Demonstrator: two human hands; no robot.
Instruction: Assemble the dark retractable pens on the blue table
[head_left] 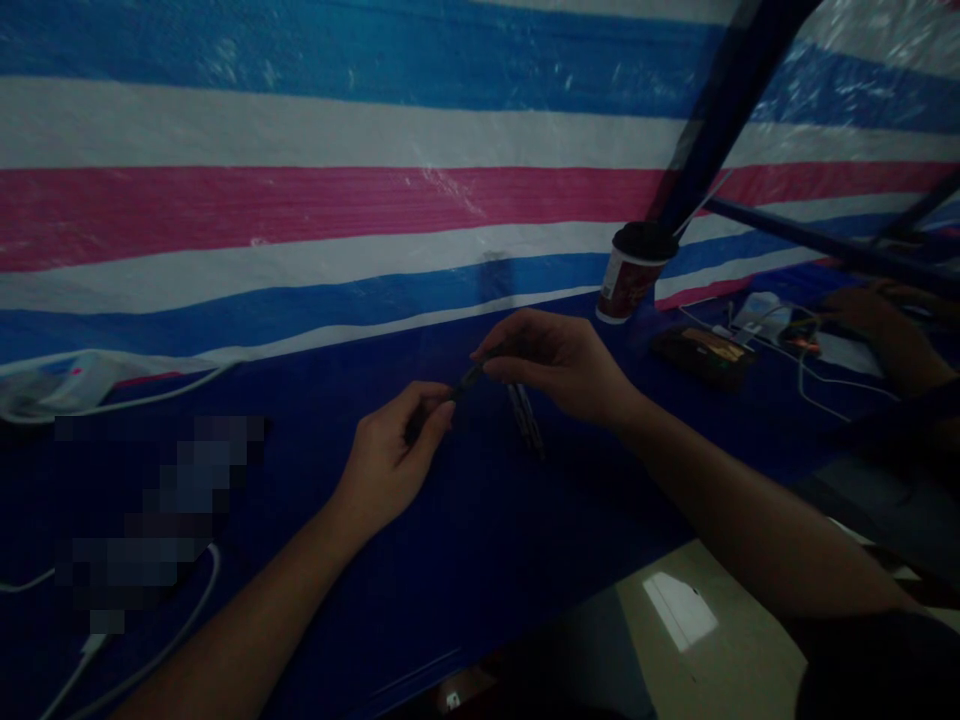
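Between my two hands, above the blue table [450,560], is a thin dark object [469,380], slanting up to the right; it is too dim to name exactly. My left hand [397,445] pinches its lower left end between thumb and fingers. The fingers of my right hand [555,365] close round its upper right end. Just below my right hand, a slim black and silver item [525,420], perhaps a pen, lies on the table, partly hidden by the fingers.
A lidded red paper cup [630,275] stands at the back by a dark metal post [720,125]. A dark case [705,355] and cables lie farther right, near another person's arm [892,335]. At left are a blurred-out device [202,470] and a white cable [214,580].
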